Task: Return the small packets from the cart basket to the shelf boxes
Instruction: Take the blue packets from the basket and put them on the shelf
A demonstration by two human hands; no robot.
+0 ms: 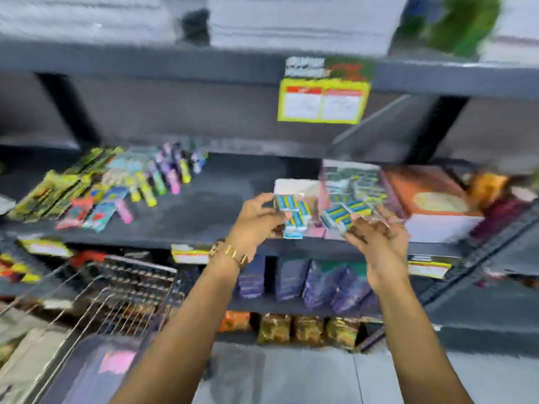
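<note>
The frame is motion-blurred. My left hand (258, 218) is raised at the middle shelf and grips several small blue-and-yellow packets (293, 212). My right hand (379, 239) holds more of the same packets (345, 215) just to the right. Both bunches hover at the front of an open white and pink shelf box (296, 186) that stands on the dark shelf (204, 211). The wire cart basket (122, 290) sits at the lower left, below my left forearm, with a purple and pink item inside.
Colourful packets and small bottles (116, 185) lie on the shelf's left part. An orange box (431, 196) stands right of the shelf box. A yellow price tag (322, 102) hangs from the upper shelf. Purple packs (315, 282) and snack bags (306, 330) fill the lower shelves.
</note>
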